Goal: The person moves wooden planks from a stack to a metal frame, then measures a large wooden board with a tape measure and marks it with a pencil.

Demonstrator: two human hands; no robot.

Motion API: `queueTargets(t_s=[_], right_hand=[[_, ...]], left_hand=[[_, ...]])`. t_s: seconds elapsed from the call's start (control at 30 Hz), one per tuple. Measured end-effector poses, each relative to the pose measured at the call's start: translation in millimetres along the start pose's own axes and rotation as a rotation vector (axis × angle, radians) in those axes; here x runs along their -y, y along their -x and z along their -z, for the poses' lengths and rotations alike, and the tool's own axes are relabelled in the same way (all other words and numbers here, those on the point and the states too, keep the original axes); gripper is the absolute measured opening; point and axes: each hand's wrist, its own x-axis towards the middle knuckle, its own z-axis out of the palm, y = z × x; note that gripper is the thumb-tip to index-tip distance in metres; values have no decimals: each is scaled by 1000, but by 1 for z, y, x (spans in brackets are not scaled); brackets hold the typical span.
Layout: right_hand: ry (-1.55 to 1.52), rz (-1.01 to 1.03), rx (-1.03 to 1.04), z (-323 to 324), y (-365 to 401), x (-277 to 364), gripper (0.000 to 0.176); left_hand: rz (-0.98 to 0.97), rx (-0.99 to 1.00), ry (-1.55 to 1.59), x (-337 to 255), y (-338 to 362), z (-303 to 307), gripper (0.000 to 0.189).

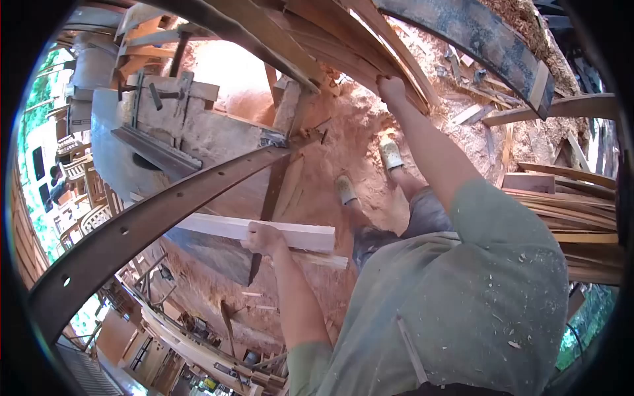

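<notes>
My left hand (264, 239) is closed around a long, pale squared wooden board (300, 234). The board's far part lies over a metal machine table (221, 254), and a second thin light strip (323, 260) shows just beneath it. Up and to the right, my right hand (391, 89) has its fingers curled at the edge of a stack of brown wooden boards (350, 56). It seems to grip a board there, though the fingertips are partly hidden.
A curved metal bar with holes (125, 231) crosses in front of the dusty machine table. A metal fence (158, 152) sits on that table. Sawdust (310, 171) covers the ground around my feet. Stacked planks (568, 211) stand at the right, wooden chairs (86, 178) at far left.
</notes>
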Motion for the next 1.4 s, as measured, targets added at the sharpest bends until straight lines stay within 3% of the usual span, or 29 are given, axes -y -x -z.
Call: queueTargets(t_s=[0.07,0.1,0.17,0.23,0.3,0.37,0.4,0.47,0.53,0.63,0.7,0.8,0.87,1.13,1.4], right_hand=[[-35,-349,230,-7,36,8,27],[17,-294,188,10,-13,3,27],[-242,-493,381,-12,-15,-32,19],[-215,-501,368,-34,-6,-37,21],[-409,-472,232,-47,-8,-44,23],[-511,-532,209,-65,-15,-56,24],[-670,-493,206,-72,-12,-54,24],[-817,-451,199,-83,-14,-57,24],[-1059,-446,150,-93,-17,-61,12],[-1251,-463,134,-100,-19,-63,13],[-1242,-447,169,-96,-18,-66,15],[-1185,-403,253,-89,-17,-70,19],[-1142,-378,299,-85,-18,-72,21],[-994,-290,449,-68,-17,-72,23],[-1051,-315,351,-86,-22,-72,23]], left_hand=[[-33,-74,74,19,1,23,48],[-17,-28,146,-17,10,-36,48],[-339,-88,-272,-11,12,-13,37],[-354,-118,-256,-4,15,-7,31],[-399,-150,-239,-8,14,-9,25],[60,-224,388,-10,13,-12,16],[57,-217,366,-7,15,-6,16],[-376,-71,-227,-4,21,6,18],[-346,-98,-182,6,18,-5,17],[-354,-144,-158,14,11,-9,15],[-385,-147,-184,14,12,-10,14],[-264,-165,95,12,16,-7,13],[-419,-148,-197,12,17,0,12],[-530,-176,-208,20,13,2,12],[-433,-186,-60,21,12,-3,12]])
